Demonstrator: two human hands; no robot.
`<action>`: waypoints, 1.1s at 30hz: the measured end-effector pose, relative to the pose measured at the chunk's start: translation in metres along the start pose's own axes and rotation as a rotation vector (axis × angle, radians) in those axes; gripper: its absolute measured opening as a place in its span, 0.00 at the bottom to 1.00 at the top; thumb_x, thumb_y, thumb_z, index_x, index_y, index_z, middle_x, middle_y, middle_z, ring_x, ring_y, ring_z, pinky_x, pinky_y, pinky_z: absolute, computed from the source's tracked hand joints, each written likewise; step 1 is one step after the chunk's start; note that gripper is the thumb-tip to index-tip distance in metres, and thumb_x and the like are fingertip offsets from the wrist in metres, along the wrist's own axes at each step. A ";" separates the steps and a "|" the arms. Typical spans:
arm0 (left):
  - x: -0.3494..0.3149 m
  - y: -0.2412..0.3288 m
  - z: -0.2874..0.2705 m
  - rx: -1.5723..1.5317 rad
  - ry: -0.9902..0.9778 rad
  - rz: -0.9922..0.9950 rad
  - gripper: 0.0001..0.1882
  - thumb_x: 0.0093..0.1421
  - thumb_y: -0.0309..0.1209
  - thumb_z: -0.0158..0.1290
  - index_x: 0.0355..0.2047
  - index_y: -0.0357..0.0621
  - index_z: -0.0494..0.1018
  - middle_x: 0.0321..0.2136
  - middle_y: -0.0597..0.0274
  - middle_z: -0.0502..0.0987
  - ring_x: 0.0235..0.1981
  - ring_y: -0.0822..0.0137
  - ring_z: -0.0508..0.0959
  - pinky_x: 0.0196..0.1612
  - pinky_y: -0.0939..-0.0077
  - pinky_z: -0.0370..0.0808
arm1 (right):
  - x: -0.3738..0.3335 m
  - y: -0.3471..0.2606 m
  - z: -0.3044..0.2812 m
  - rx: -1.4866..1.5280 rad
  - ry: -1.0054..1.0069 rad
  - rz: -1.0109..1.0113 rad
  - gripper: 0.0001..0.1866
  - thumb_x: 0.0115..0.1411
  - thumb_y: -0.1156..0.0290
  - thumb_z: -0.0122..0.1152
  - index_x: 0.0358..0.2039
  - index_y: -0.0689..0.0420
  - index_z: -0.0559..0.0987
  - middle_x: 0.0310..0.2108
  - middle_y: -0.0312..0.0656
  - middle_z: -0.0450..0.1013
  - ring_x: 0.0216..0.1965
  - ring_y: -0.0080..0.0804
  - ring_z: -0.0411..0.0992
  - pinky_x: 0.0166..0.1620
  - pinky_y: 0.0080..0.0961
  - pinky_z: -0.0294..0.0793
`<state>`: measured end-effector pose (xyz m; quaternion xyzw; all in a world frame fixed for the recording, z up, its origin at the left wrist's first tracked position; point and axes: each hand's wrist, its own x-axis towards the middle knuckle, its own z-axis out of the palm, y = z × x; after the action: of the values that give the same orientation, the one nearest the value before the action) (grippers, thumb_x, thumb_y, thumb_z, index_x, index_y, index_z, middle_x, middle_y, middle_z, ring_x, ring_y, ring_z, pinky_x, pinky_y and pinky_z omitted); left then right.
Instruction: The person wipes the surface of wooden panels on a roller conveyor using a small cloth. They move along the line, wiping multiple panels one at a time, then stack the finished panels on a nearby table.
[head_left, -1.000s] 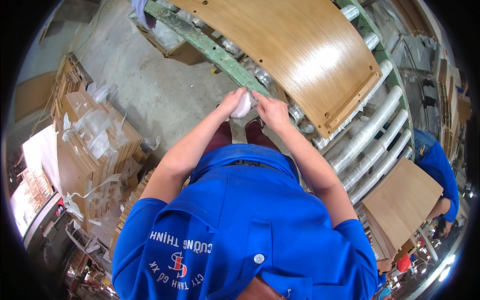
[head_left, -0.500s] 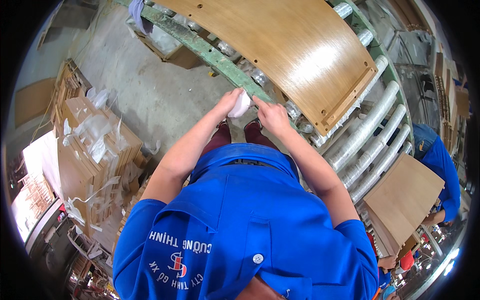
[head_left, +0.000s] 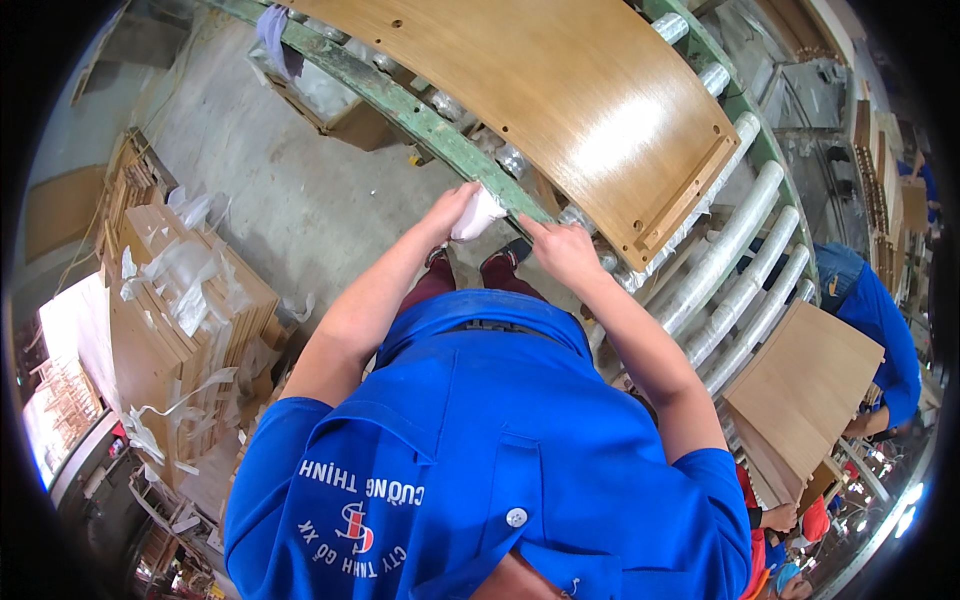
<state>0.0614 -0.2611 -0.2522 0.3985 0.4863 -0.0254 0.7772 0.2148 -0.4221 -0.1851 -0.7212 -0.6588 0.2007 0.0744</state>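
Note:
My left hand [head_left: 452,208] grips a crumpled white cloth [head_left: 479,214] just in front of the green conveyor frame [head_left: 400,100]. My right hand [head_left: 562,250] is beside it, fingers pointing toward the cloth and touching its edge near the frame. Beyond both hands a large brown wooden panel [head_left: 560,110] with a notched corner lies on the conveyor's wrapped rollers [head_left: 735,260]. My blue shirt fills the lower middle of the view.
A stack of brown panels with loose white plastic wrap [head_left: 180,310] stands on the floor at the left. A person in blue [head_left: 870,320] handles another wooden panel [head_left: 810,390] at the right. An open cardboard box [head_left: 320,100] sits under the conveyor on the concrete floor.
The hands and cloth stay together at the conveyor frame; the view has shifted slightly, and the large panel sits a little farther along the rollers.

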 end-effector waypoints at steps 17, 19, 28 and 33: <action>-0.051 -0.009 -0.039 0.379 -0.356 0.259 0.19 0.50 0.36 0.59 0.41 0.41 0.70 0.33 0.66 0.75 0.32 0.76 0.73 0.35 0.80 0.71 | 0.048 -0.057 0.014 0.638 0.121 0.163 0.10 0.51 0.64 0.56 0.28 0.56 0.77 0.24 0.43 0.68 0.29 0.40 0.70 0.32 0.33 0.68; -0.054 -0.007 -0.042 0.442 -0.374 0.249 0.19 0.50 0.37 0.59 0.39 0.41 0.70 0.31 0.66 0.75 0.31 0.75 0.73 0.34 0.80 0.71 | 0.048 -0.053 0.016 0.614 0.121 0.128 0.09 0.51 0.64 0.56 0.27 0.57 0.76 0.24 0.42 0.68 0.29 0.41 0.70 0.32 0.33 0.68; -0.058 -0.007 -0.064 0.687 -0.385 0.093 0.21 0.49 0.45 0.59 0.37 0.43 0.72 0.27 0.65 0.75 0.27 0.75 0.73 0.28 0.80 0.70 | 0.020 -0.024 -0.004 0.360 0.107 0.029 0.08 0.52 0.65 0.56 0.22 0.56 0.74 0.23 0.40 0.69 0.28 0.42 0.69 0.30 0.35 0.67; -0.046 -0.001 -0.048 0.593 -0.353 0.169 0.21 0.51 0.47 0.56 0.35 0.41 0.73 0.25 0.65 0.75 0.24 0.76 0.73 0.26 0.81 0.69 | -0.005 -0.013 0.010 0.262 0.182 0.036 0.08 0.52 0.68 0.56 0.32 0.54 0.76 0.23 0.42 0.70 0.27 0.44 0.70 0.31 0.37 0.69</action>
<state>0.0017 -0.2471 -0.2266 0.6350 0.2812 -0.1695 0.6993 0.1988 -0.4266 -0.1881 -0.7321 -0.6047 0.2199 0.2235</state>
